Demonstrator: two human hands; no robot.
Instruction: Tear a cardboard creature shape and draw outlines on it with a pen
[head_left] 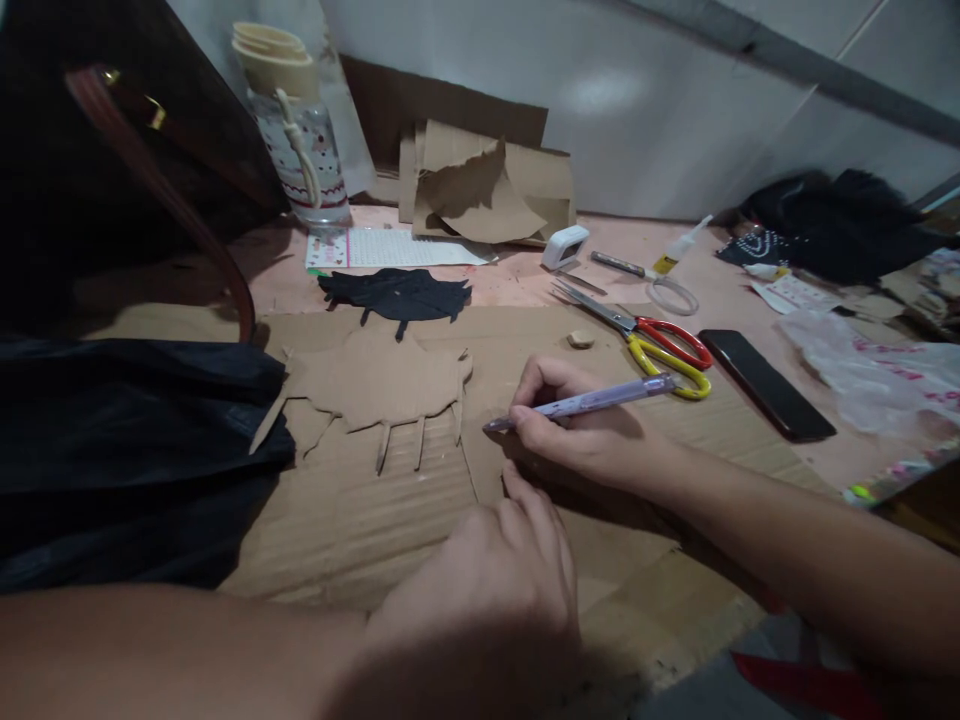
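Observation:
My right hand (577, 425) is closed around a lilac pen (600, 400), its tip touching the large corrugated cardboard sheet (360, 520) just right of a brown cardboard cut-out (379, 385) with several thin legs. My left hand (495, 580) lies on the same sheet in front of the pen, fingers curled and pressing down, nothing visible in it. A black cut-out (397, 292) of similar shape lies farther back.
Red-and-yellow scissors (652, 345), a black phone (765, 385), a glue tube (679, 250), a white tape dispenser (564, 246) and a plastic bag (877, 375) lie to the right. A bottle (300, 130), torn cardboard (480, 185) and a dark bag (112, 180) stand behind and left.

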